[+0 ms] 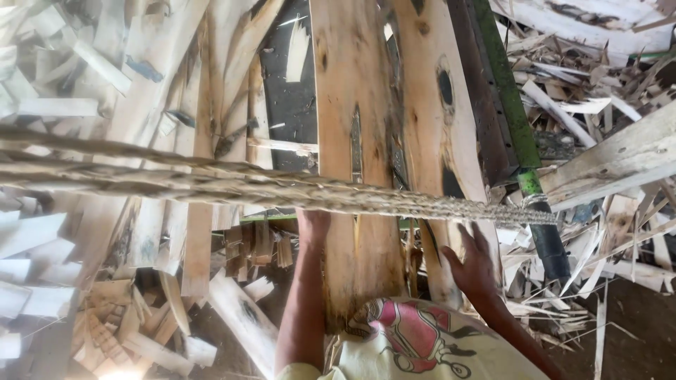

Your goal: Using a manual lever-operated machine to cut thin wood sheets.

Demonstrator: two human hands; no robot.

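A wide sheet of thin wood veneer (366,127) with dark knots and splits lies on a dark conveyor surface (290,98) in front of me. My left hand (313,226) rests on the sheet's near left part, fingers partly hidden behind a band of twisted ropes (232,184). My right hand (473,262) lies flat with spread fingers on the sheet's near right edge. The ropes stretch across the view from left to right, just above both hands.
Heaps of veneer strips and offcuts (105,91) cover the left side, and more broken scraps (598,112) pile up at the right. A green metal rail (503,84) runs along the sheet's right side. A pale plank (620,158) angles in from the right.
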